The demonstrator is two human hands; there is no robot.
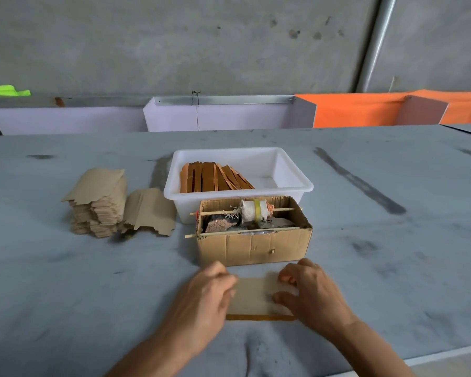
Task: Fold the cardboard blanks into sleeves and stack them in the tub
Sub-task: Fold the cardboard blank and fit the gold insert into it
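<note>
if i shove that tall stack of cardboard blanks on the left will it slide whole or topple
Probably it sheds pieces rather than sliding whole: the stack of blanks is tall, ragged-edged, and its top sheet overhangs. The blanks look thin and light, so upper ones likely slip first. A second blank leans against its right side and would likely get dragged along.

Workshop: concrete wall point(174, 44), worktable point(65, 281)
</note>
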